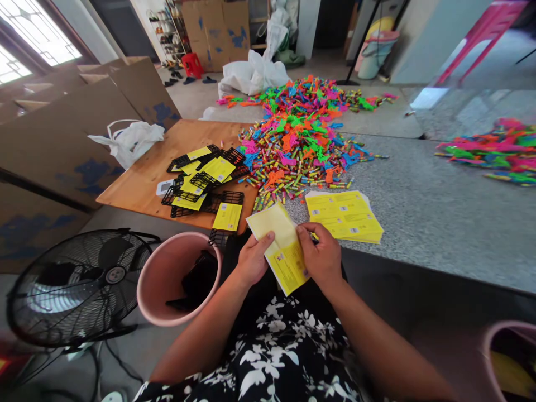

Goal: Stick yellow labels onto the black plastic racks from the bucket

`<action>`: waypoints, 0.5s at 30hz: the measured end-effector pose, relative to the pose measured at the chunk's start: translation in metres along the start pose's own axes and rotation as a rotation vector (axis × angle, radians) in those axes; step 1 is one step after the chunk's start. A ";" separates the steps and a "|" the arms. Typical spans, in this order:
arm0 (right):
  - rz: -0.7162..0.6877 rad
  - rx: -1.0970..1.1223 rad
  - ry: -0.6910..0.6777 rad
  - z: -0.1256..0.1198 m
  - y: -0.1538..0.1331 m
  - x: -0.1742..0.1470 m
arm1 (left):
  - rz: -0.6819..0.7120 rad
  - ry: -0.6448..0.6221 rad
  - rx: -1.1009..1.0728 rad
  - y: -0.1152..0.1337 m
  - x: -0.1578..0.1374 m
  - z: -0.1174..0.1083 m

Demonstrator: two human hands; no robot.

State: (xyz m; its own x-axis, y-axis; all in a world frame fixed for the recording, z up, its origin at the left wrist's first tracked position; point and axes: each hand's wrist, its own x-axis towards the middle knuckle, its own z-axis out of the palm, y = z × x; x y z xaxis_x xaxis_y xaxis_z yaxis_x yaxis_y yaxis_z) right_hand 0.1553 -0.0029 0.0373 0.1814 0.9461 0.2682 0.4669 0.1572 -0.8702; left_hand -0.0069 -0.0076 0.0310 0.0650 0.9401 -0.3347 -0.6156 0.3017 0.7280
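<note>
Between my two hands is a yellow printed card sheet (288, 268), with a paler plain part at its upper end. My left hand (253, 259) grips its left edge, thumb on top. At the right edge, my right hand (321, 254) pinches it between thumb and curled fingers. Just beyond lies a stack of yellow printed sheets (345, 215) on the grey stone tabletop. To the left, black plastic grid frames (234, 198) with yellow cards (226, 216) are heaped on a wooden board.
A large pile of colourful toy guns and small tubes (301, 139) covers the middle of the table. A pink bucket (180, 279) with black pieces stands left of my lap, beside a fan (75, 285). Another bucket (488, 357) is at lower right. Cardboard boxes (62, 139) line the left.
</note>
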 end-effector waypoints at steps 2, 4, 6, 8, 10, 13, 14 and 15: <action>0.152 0.097 -0.012 -0.005 0.006 0.007 | 0.028 0.004 0.064 -0.001 0.003 -0.005; 0.249 0.177 -0.014 -0.013 0.014 0.016 | 0.050 0.011 0.146 0.000 0.009 -0.010; 0.291 0.212 0.005 -0.025 0.024 0.027 | 0.046 -0.001 0.228 0.002 0.016 -0.014; 0.334 0.269 0.035 -0.039 0.034 0.037 | 0.073 -0.010 0.343 0.004 0.026 -0.019; 0.405 0.398 0.064 -0.056 0.043 0.046 | 0.153 0.001 0.502 0.006 0.040 -0.022; 0.502 0.588 0.164 -0.084 0.053 0.055 | 0.277 0.063 0.732 0.004 0.065 -0.021; 0.509 0.610 0.221 -0.092 0.055 0.057 | 0.299 0.094 0.785 0.003 0.075 -0.018; 0.499 0.607 0.286 -0.100 0.056 0.058 | 0.304 0.125 0.819 0.002 0.085 -0.013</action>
State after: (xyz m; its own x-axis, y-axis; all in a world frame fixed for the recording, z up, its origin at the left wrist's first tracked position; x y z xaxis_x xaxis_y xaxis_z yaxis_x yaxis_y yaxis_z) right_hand 0.2788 0.0325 0.0453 0.4942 0.8496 -0.1842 -0.2591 -0.0584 -0.9641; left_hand -0.0127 0.0710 -0.0043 -0.1256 0.9885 -0.0845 0.1674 0.1050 0.9803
